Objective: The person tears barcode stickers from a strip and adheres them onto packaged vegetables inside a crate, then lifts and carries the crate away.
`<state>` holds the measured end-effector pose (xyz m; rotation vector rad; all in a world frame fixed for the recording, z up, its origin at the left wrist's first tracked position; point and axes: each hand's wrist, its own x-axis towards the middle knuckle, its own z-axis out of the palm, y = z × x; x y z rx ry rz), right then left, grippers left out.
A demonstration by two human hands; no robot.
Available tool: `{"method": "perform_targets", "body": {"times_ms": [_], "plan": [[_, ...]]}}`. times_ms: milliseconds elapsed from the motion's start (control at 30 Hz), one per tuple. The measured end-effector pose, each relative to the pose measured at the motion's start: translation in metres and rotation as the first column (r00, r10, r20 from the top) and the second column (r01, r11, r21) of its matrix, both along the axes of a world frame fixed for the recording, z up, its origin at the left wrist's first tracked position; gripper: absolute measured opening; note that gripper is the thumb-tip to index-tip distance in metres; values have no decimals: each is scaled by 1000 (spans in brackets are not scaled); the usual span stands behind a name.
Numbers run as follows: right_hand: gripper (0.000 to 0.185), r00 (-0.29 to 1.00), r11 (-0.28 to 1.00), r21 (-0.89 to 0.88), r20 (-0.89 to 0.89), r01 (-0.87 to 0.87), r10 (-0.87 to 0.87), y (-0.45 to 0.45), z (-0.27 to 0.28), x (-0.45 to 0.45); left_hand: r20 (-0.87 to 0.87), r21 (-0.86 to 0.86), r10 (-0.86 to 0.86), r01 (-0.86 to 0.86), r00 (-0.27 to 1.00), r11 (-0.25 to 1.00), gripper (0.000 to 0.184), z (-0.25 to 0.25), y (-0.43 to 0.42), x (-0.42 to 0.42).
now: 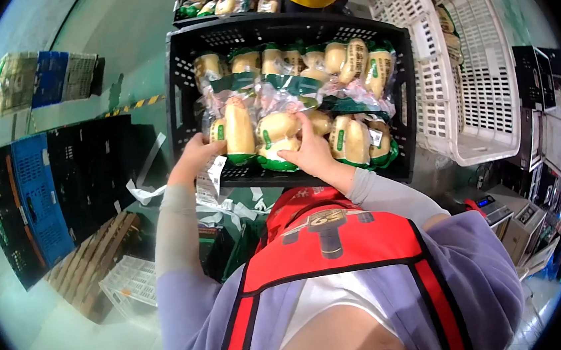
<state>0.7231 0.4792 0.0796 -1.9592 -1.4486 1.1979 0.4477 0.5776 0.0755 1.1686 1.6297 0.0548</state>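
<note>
Left pack [239, 132] of pale produce and middle pack [276, 127] lie in the near row of a black crate [404, 84]. Left hand [195, 157]: fingers part-curled at the left pack's side. Right hand [312, 152]: thumb and forefinger spread wide on the middle pack. Whether either grips cannot be told. Far row: further packs [353, 62]. White crate [427, 62] stands to the right.

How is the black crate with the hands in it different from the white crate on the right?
The black crate shows lots of packs; the white crate shows only a few. The left hand and right hand touch packs in the black crate; neither touches the white crate. Both have walls full of holes.
</note>
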Motion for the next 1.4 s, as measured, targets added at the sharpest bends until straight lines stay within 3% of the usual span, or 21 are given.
{"method": "perform_targets", "body": {"times_ms": [67, 100, 200, 267, 333, 400, 500, 567, 600, 700, 800, 933, 1000, 1067, 1133, 1167, 1200, 1267, 1367, 1400], "plan": [[86, 989, 996, -84, -145, 13, -25, 3, -6, 4, -14, -1, -9, 9, 1000, 1000, 48, 12, 3, 0], [84, 990, 997, -66, -138, 27, -36, 5, -7, 2, -122, 15, -57, 59, 991, 998, 50, 22, 7, 2], [82, 982, 991, -108, -162, 81, -98, 15, 6, -3, -169, 10, -90, 93, 982, 996, 53, 37, 14, -7], [79, 980, 987, -119, -153, 108, -126, 14, -13, -12, -315, -66, -275, 268, 908, 961, 60, 48, 20, -7], [77, 940, 978, -67, -271, 198, -209, 13, -27, -24, -403, -151, -434, 409, 806, 900, 59, 46, 25, -5], [72, 971, 998, 9, -231, 68, -64, 11, -18, -26, -443, -203, -508, 469, 739, 859, 58, 37, 26, -2], [67, 990, 996, -58, -129, -60, 52, 19, -9, -13, -493, -267, -624, 578, 606, 771, 55, 32, 28, -3], [64, 974, 972, -81, 33, -223, 226, 25, -3, 0, -520, -313, -697, 650, 493, 693, 52, 30, 29, -1], [65, 966, 967, -38, 49, -252, 254, 23, -5, 5, -581, -339, -693, 648, 426, 682, 50, 29, 27, 2], [60, 978, 978, -9, -26, -207, 206, 15, -9, 10, -638, -279, -635, 638, 435, 717, 42, 51, 19, 21], [58, 973, 971, 58, 28, -232, 231, 2, -22, 13, -702, -188, -538, 609, 465, 771, 39, 40, 7, 17], [47, 960, 962, -109, 105, -250, 261, 6, 0, 17, -698, -171, -523, 595, 489, 785, 37, 58, 6, 27], [49, 932, 935, 92, 162, -342, 325, 0, -5, 22, -684, -80, -458, 566, 568, 821, 36, 82, 7, 35], [46, 917, 921, 103, 184, -375, 353, -7, 12, 27, -497, 313, -289, 480, 818, 820, 34, 91, -6, 29], [40, 924, 944, 77, -198, -320, 329, -11, 33, 28, -110, 393, -59, 98, 992, 914, 31, 119, -22, 45], [37, 913, 961, -12, -316, -278, 260, -14, 43, 25, -54, 434, 32, -5, 998, 901, 30, 127, -33, 53], [37, 911, 958, -5, -313, -285, 269, -14, 56, 21, 12, 469, 116, -108, 993, 877, 29, 132, -44, 62], [41, 757, 975, 32, -625, -221, 192, -12, 88, 9, 230, 506, 208, -300, 951, 809, 28, 120, -66, 72], [31, 766, 957, 227, -579, -178, 280, -12, 105, -7, 299, 487, 293, -410, 908, 771, 29, 123, -89, 98], [25, 769, 939, 281, -549, -201, 328, -12, 100, -7, 369, 341, 367, -492, 854, 801, 23, 119, -97, 102]]}}
